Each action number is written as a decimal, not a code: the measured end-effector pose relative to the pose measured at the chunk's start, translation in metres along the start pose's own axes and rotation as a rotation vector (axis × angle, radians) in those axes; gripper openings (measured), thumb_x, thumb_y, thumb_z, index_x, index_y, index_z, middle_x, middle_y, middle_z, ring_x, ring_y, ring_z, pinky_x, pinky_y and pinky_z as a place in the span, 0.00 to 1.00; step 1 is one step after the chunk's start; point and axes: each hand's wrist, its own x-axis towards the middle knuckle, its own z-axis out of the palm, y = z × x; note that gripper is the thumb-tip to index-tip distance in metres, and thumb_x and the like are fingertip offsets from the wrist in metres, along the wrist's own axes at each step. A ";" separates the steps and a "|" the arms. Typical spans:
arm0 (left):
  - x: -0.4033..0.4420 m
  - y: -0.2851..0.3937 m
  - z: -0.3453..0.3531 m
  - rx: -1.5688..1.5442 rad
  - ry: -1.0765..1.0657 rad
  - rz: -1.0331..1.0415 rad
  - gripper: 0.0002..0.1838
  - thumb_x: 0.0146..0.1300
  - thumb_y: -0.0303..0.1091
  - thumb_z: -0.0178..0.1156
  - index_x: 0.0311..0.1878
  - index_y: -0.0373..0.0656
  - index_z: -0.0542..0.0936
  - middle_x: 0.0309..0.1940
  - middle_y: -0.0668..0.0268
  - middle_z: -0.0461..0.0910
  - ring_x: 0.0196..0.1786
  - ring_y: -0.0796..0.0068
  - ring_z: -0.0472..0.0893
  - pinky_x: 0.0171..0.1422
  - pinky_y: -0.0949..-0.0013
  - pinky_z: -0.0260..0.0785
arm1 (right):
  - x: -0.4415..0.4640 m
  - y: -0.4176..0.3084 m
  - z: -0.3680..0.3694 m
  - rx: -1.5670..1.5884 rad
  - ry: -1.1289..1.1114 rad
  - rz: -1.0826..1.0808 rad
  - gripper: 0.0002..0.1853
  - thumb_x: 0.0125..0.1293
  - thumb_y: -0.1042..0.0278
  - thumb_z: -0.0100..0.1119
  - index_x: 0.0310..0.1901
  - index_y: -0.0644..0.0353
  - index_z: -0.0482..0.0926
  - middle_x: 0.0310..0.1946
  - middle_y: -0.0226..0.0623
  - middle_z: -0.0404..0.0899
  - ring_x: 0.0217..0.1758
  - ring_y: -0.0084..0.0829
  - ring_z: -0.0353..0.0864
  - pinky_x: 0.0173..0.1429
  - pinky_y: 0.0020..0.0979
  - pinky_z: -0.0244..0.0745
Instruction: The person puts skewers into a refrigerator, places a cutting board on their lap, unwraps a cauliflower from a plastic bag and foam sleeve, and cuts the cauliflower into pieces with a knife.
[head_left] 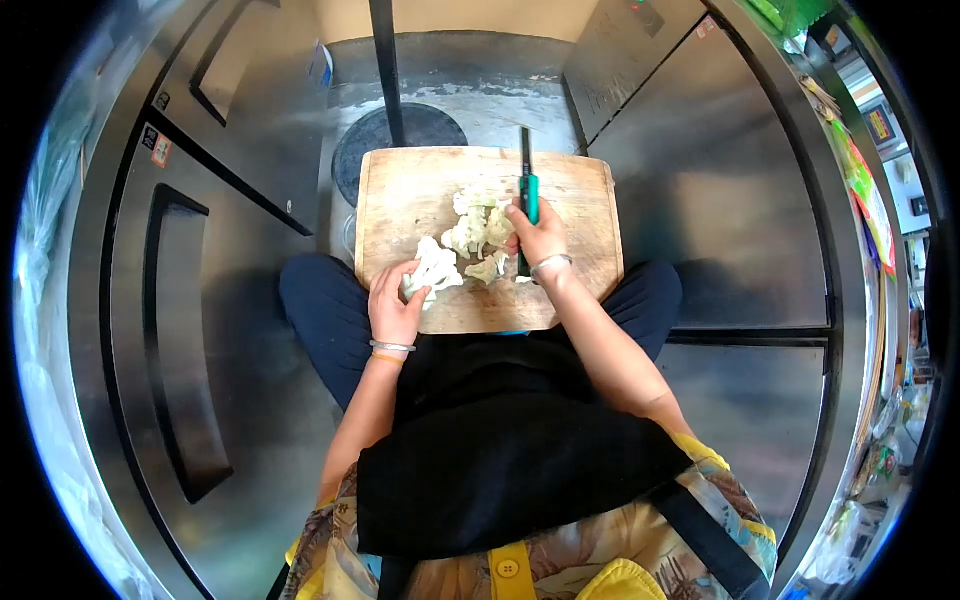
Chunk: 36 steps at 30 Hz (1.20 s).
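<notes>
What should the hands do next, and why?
Perhaps the right hand should bring the teal-and-black knife toward the leftmost cauliflower piece on the board: the left hand touches that piece, while the knife is apart from it.

The cutting board (392, 195) is matt wood, visibly grained. The cauliflower (434, 268) is matt and knobbly; the held tool (530, 194) has a smooth, plastic-looking body. The flanking doors (735, 190) are metal — smooth, softly glossy. Apron (500, 470) and trousers (322, 312) are matt cloth; the bangle (392, 347) appears polished metal. The sheeting (45, 330) is glossy plastic — wrinkled.
</notes>
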 end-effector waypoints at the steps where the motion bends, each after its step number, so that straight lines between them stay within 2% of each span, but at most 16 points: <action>1: -0.001 0.001 -0.001 0.002 0.001 -0.008 0.21 0.43 0.21 0.68 0.44 0.42 0.79 0.38 0.64 0.79 0.43 0.67 0.77 0.46 0.69 0.69 | -0.004 0.004 -0.003 0.033 0.032 -0.003 0.12 0.63 0.64 0.59 0.43 0.62 0.71 0.20 0.29 0.71 0.15 0.20 0.69 0.18 0.23 0.67; 4: 0.001 0.005 -0.003 0.079 0.012 0.010 0.21 0.42 0.21 0.68 0.44 0.43 0.79 0.39 0.63 0.79 0.46 0.64 0.76 0.50 0.67 0.68 | -0.036 -0.004 -0.010 -0.150 -0.084 0.017 0.14 0.68 0.60 0.52 0.44 0.62 0.70 0.24 0.32 0.74 0.15 0.19 0.70 0.19 0.23 0.67; 6: 0.004 0.009 -0.001 0.145 0.002 0.142 0.22 0.41 0.22 0.68 0.44 0.43 0.79 0.40 0.63 0.79 0.49 0.60 0.74 0.54 0.65 0.66 | -0.057 0.002 -0.007 -0.289 -0.242 0.041 0.16 0.68 0.56 0.51 0.45 0.63 0.71 0.21 0.34 0.75 0.17 0.21 0.73 0.20 0.26 0.69; 8: 0.005 0.008 0.000 0.138 -0.028 0.126 0.23 0.41 0.22 0.68 0.46 0.45 0.79 0.42 0.63 0.79 0.51 0.59 0.73 0.57 0.63 0.64 | -0.084 -0.006 -0.002 -0.469 -0.376 -0.025 0.18 0.68 0.54 0.51 0.47 0.62 0.70 0.23 0.43 0.77 0.21 0.33 0.77 0.25 0.33 0.72; 9: 0.005 0.008 0.000 0.132 -0.005 0.116 0.23 0.42 0.23 0.68 0.47 0.44 0.77 0.43 0.61 0.78 0.51 0.60 0.74 0.55 0.64 0.65 | -0.083 0.023 -0.003 -0.545 -0.412 -0.309 0.18 0.67 0.55 0.50 0.48 0.62 0.70 0.25 0.51 0.77 0.25 0.47 0.78 0.31 0.41 0.72; 10: 0.005 0.008 0.000 0.127 0.019 0.104 0.24 0.43 0.23 0.68 0.48 0.43 0.76 0.44 0.60 0.77 0.50 0.61 0.75 0.53 0.65 0.67 | -0.091 0.019 -0.003 -0.625 -0.459 -0.293 0.17 0.68 0.56 0.49 0.47 0.62 0.69 0.26 0.54 0.76 0.30 0.55 0.76 0.34 0.46 0.70; 13: 0.001 -0.008 0.007 -0.002 0.054 -0.049 0.24 0.45 0.22 0.69 0.49 0.39 0.74 0.45 0.58 0.74 0.48 0.64 0.77 0.51 0.67 0.71 | -0.098 0.028 -0.002 -0.711 -0.525 -0.247 0.16 0.68 0.56 0.48 0.47 0.61 0.67 0.24 0.53 0.76 0.30 0.55 0.76 0.34 0.48 0.69; 14: -0.001 -0.013 0.008 -0.001 0.054 -0.050 0.24 0.45 0.22 0.69 0.49 0.39 0.74 0.45 0.58 0.74 0.48 0.64 0.77 0.51 0.67 0.71 | -0.099 0.030 -0.003 -0.717 -0.537 -0.309 0.16 0.68 0.56 0.47 0.46 0.61 0.67 0.24 0.54 0.76 0.30 0.55 0.76 0.34 0.48 0.69; 15: -0.001 -0.011 0.008 -0.001 0.035 -0.100 0.24 0.44 0.22 0.69 0.47 0.39 0.74 0.44 0.58 0.74 0.48 0.61 0.76 0.52 0.65 0.70 | -0.100 0.030 -0.003 -0.722 -0.547 -0.372 0.15 0.69 0.56 0.46 0.46 0.60 0.66 0.24 0.54 0.75 0.29 0.55 0.76 0.34 0.49 0.69; 17: 0.000 -0.007 0.007 -0.001 0.014 -0.148 0.23 0.42 0.22 0.69 0.45 0.40 0.74 0.43 0.57 0.73 0.48 0.58 0.75 0.52 0.64 0.69 | -0.101 0.031 -0.004 -0.744 -0.558 -0.330 0.15 0.69 0.56 0.46 0.46 0.60 0.66 0.24 0.54 0.75 0.29 0.55 0.76 0.34 0.49 0.69; 19: 0.000 -0.001 0.005 -0.228 -0.032 -0.227 0.23 0.47 0.15 0.65 0.47 0.35 0.72 0.45 0.62 0.72 0.49 0.70 0.77 0.55 0.69 0.72 | -0.100 0.031 -0.005 -0.763 -0.566 -0.288 0.15 0.69 0.56 0.46 0.47 0.60 0.66 0.24 0.54 0.75 0.29 0.56 0.75 0.34 0.49 0.69; 23: -0.003 -0.013 0.009 -0.185 -0.050 -0.165 0.23 0.49 0.12 0.62 0.50 0.35 0.70 0.47 0.63 0.72 0.52 0.72 0.76 0.55 0.70 0.71 | -0.101 0.028 -0.008 -0.675 -0.496 -0.305 0.14 0.69 0.56 0.45 0.44 0.60 0.66 0.24 0.55 0.75 0.28 0.56 0.75 0.33 0.50 0.69; 25: -0.001 -0.023 0.012 -0.429 -0.048 -0.252 0.25 0.51 0.11 0.59 0.54 0.36 0.68 0.51 0.62 0.71 0.55 0.72 0.74 0.60 0.71 0.67 | -0.100 0.031 -0.008 -0.660 -0.479 -0.304 0.14 0.69 0.56 0.45 0.43 0.60 0.66 0.24 0.55 0.75 0.28 0.57 0.75 0.33 0.50 0.69; 28: -0.001 -0.027 0.013 -0.575 -0.062 -0.303 0.26 0.53 0.10 0.56 0.55 0.37 0.66 0.52 0.61 0.71 0.59 0.72 0.71 0.65 0.71 0.62 | -0.098 0.034 -0.002 -0.719 -0.549 -0.293 0.14 0.69 0.56 0.45 0.42 0.60 0.66 0.25 0.56 0.75 0.30 0.57 0.75 0.35 0.50 0.69; 31: 0.000 -0.030 0.013 -0.599 -0.064 -0.321 0.24 0.54 0.10 0.54 0.54 0.38 0.67 0.53 0.60 0.71 0.61 0.72 0.69 0.67 0.71 0.59 | -0.094 0.029 0.005 -0.789 -0.602 -0.219 0.15 0.69 0.56 0.44 0.42 0.61 0.66 0.26 0.56 0.76 0.31 0.56 0.76 0.36 0.50 0.69; 36: 0.001 -0.038 0.016 -0.602 -0.044 -0.316 0.20 0.54 0.09 0.53 0.48 0.40 0.69 0.56 0.58 0.71 0.61 0.71 0.69 0.66 0.70 0.60 | -0.087 0.029 0.013 -0.857 -0.624 -0.194 0.16 0.70 0.56 0.42 0.42 0.63 0.66 0.27 0.54 0.78 0.32 0.56 0.77 0.38 0.50 0.70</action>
